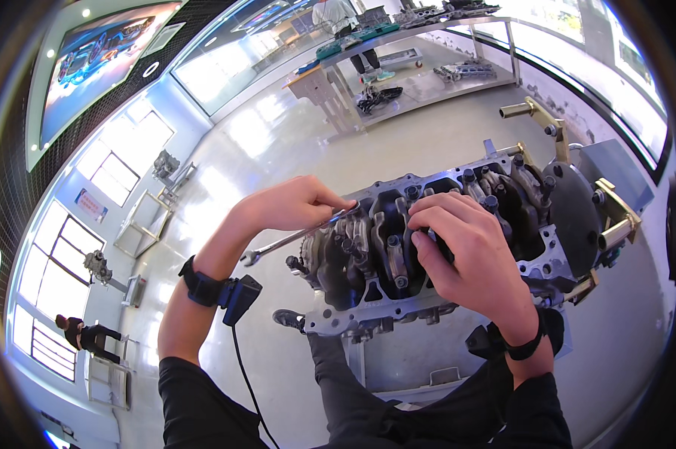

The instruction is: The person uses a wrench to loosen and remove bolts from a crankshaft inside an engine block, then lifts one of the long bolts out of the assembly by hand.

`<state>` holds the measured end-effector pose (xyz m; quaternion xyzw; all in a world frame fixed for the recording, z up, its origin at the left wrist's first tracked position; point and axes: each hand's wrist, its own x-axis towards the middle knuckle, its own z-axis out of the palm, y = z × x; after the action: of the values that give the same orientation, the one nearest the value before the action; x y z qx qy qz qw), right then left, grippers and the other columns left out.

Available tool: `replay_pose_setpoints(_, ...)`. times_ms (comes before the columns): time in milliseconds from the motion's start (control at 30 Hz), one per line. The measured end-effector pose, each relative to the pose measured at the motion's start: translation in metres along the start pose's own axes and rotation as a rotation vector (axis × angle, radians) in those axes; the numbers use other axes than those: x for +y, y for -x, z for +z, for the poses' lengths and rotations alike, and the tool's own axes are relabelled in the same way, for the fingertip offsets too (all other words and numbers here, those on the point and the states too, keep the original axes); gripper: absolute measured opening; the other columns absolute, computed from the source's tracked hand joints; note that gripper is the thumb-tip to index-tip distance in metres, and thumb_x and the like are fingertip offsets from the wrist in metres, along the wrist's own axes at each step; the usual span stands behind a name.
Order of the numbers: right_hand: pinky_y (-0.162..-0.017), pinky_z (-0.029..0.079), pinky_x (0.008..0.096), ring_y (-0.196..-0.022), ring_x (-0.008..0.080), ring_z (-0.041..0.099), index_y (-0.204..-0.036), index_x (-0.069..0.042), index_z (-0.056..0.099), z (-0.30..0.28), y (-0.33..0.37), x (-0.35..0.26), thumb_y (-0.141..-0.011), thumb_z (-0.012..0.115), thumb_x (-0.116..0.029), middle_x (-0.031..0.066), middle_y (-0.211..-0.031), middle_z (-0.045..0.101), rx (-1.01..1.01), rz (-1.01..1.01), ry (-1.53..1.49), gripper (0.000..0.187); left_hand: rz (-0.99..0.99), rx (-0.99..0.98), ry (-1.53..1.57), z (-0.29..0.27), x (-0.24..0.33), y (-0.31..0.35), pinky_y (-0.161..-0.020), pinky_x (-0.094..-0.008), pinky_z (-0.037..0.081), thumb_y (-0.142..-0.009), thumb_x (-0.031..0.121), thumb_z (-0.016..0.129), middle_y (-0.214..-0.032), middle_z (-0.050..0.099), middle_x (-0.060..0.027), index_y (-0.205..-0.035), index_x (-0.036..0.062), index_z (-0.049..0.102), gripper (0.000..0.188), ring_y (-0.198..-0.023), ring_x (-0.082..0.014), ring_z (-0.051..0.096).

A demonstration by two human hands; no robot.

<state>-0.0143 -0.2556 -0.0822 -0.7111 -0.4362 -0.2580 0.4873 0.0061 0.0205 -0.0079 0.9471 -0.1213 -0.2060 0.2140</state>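
One glossy floor [263, 165] underlies the engine block [395, 258]; left hand [297, 203] holds a wrench [282, 243]; right hand [469, 243] curls, any grip hidden.

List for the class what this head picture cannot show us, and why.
All in the head view:
Which parts of the engine the right hand touches: hidden by the hand itself.
Whether the wrench fits onto a bolt: too small, partly covered by the left hand.
Head of the far person: cut off by the top edge.
What the person at left is doing: too small.
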Motion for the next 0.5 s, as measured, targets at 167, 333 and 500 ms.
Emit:
replay_pose_setpoints(167, -0.077, 0.047, 0.0366, -0.084, 0.0311, 0.06, -0.085, 0.001, 0.06, 0.001, 0.001, -0.001, -0.075, 0.061, 0.002, 0.0129, -0.092, 0.064, -0.014, -0.017, 0.002, 0.01, -0.055, -0.039, 0.03, 0.001, 0.007, 0.001, -0.062, -0.0253, 0.049, -0.083, 0.0, 0.043, -0.069, 0.058, -0.0022, -0.124, 0.0056, 0.06, 0.045, -0.062, -0.0076, 0.054)
replay_pose_setpoints(333, -0.077, 0.047, 0.0368, -0.084, 0.0311, 0.06, -0.085, 0.001, 0.06, 0.002, 0.002, -0.003, -0.075, 0.061, 0.002, 0.0129, -0.093, 0.063, -0.022, -0.023, 0.009, 0.011, -0.052, -0.013, 0.097, 0.005, 0.007, 0.005, -0.06, -0.0254, 0.047, -0.081, 0.003, 0.045, -0.066, 0.058, -0.0025, -0.126, 0.0034, 0.057, 0.047, -0.06, -0.0071, 0.053)
replay_pose_setpoints(500, -0.078, 0.047, 0.0373, -0.085, 0.0317, 0.06, -0.085, 0.002, 0.06, 0.004, 0.001, -0.003, -0.074, 0.061, 0.002, 0.0131, -0.093, 0.063, -0.019, -0.024, 0.002, 0.011, -0.061, -0.038, 0.157, 0.01, 0.006, 0.01, -0.062, -0.0245, 0.049, -0.087, 0.003, 0.048, -0.072, 0.059, -0.0004, -0.131, 0.0062, 0.054, 0.044, -0.063, -0.006, 0.054)
